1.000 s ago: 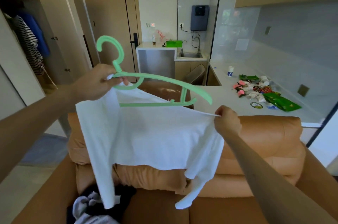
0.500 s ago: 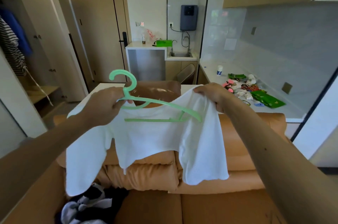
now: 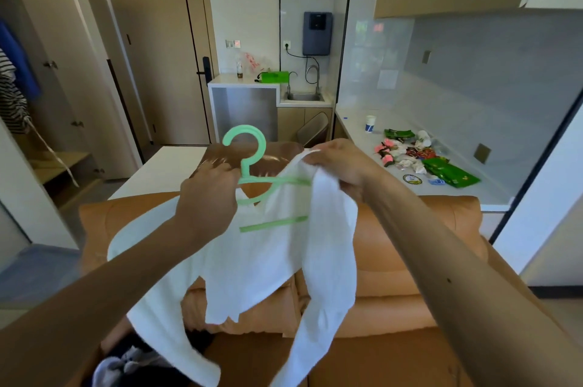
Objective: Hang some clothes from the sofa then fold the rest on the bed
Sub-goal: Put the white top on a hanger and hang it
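Observation:
A white long-sleeved shirt (image 3: 262, 263) hangs in the air above the orange sofa (image 3: 410, 260). A mint green hanger (image 3: 249, 162) is partly inside the shirt; its hook sticks up and its right arm is covered by cloth. My left hand (image 3: 206, 197) grips the hanger near the base of the hook, together with the shirt's left shoulder. My right hand (image 3: 340, 165) pinches the shirt's fabric at the right shoulder, bunched over the hanger's end. Both sleeves dangle down.
Dark and grey clothes (image 3: 126, 364) lie on the sofa seat at the lower left. Behind the sofa runs a white counter (image 3: 362, 134) with packets and a paper cup (image 3: 370, 123). A wardrobe with hung clothes (image 3: 12, 96) stands open at the left.
My right hand has pulled the shirt's right side up and over the hanger's right arm. The hanger has dropped lower and closer, and the shirt now covers more of it.

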The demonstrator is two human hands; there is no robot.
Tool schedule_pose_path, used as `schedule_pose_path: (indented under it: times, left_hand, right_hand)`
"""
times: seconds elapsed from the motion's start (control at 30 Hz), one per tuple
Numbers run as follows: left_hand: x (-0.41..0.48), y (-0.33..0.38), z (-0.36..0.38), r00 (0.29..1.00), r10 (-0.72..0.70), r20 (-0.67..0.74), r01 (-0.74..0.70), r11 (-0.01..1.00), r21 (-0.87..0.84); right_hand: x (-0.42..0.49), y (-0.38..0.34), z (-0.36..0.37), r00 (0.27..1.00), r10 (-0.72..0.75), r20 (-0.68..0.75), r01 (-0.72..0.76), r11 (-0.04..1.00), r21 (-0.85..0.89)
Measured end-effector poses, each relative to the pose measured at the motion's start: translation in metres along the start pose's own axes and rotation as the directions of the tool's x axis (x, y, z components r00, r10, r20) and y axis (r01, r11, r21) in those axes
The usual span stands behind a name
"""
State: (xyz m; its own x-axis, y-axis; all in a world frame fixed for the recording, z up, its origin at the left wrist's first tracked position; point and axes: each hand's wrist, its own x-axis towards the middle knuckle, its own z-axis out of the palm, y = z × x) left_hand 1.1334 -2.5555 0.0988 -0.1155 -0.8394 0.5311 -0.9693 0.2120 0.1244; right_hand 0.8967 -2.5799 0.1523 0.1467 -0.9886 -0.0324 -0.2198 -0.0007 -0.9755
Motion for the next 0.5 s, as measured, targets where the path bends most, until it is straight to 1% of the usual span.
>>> schedule_pose_path:
  times: [0.03,0.1,0.13,0.17,0.2,0.23,0.27,0.3,0.33,0.4,0.43,0.5]
  left_hand:
    - [0.003,0.001,0.0,1.0,-0.02,-0.022,0.019,0.999,-0.031]
    - [0.007,0.0,-0.002,0.997,-0.038,-0.073,0.032,0.997,-0.073]
    - [0.008,-0.002,-0.005,0.994,-0.033,-0.103,0.023,0.995,-0.093]
    - [0.009,-0.005,-0.007,0.99,-0.022,-0.138,0.007,0.994,-0.112]
    - [0.011,-0.009,-0.01,0.985,-0.012,-0.171,-0.01,0.992,-0.124]
    - [0.013,-0.014,-0.012,0.98,-0.005,-0.2,-0.022,0.991,-0.132]
    - [0.015,-0.019,-0.015,0.975,-0.005,-0.221,-0.027,0.99,-0.141]
    - [0.018,-0.023,-0.017,0.972,-0.009,-0.236,-0.027,0.988,-0.15]
    - [0.02,-0.026,-0.019,0.969,-0.011,-0.247,-0.027,0.988,-0.151]
    - [0.023,-0.029,-0.023,0.965,0.013,-0.261,-0.048,0.991,-0.128]
    - [0.023,-0.028,-0.026,0.963,0.025,-0.268,-0.059,0.991,-0.116]
    - [0.021,-0.025,-0.028,0.958,0.048,-0.284,-0.079,0.992,-0.098]
  right_hand:
    - [-0.006,0.0,0.005,0.996,-0.017,0.091,0.015,1.0,0.026]
    - [-0.016,-0.003,0.008,0.962,-0.06,0.267,0.041,0.996,0.076]
    - [-0.02,-0.005,0.006,0.949,-0.107,0.297,0.082,0.992,0.095]
    - [-0.021,-0.007,0.002,0.951,-0.175,0.255,0.156,0.983,0.096]
    - [-0.02,-0.008,-0.003,0.954,-0.257,0.152,0.249,0.966,0.068]
    - [-0.017,-0.008,-0.01,0.94,-0.341,0.027,0.341,0.94,0.002]
    - [-0.015,-0.008,-0.017,0.904,-0.421,-0.078,0.414,0.906,-0.089]
    - [-0.013,-0.007,-0.024,0.861,-0.49,-0.133,0.465,0.867,-0.18]
    - [-0.011,-0.006,-0.029,0.826,-0.547,-0.139,0.499,0.823,-0.272]
    - [-0.012,-0.003,-0.035,0.792,-0.607,-0.064,0.52,0.726,-0.451]
    - [-0.011,-0.001,-0.035,0.792,-0.611,-0.016,0.517,0.684,-0.515]
    - [-0.009,0.006,-0.03,0.81,-0.586,0.039,0.493,0.642,-0.587]
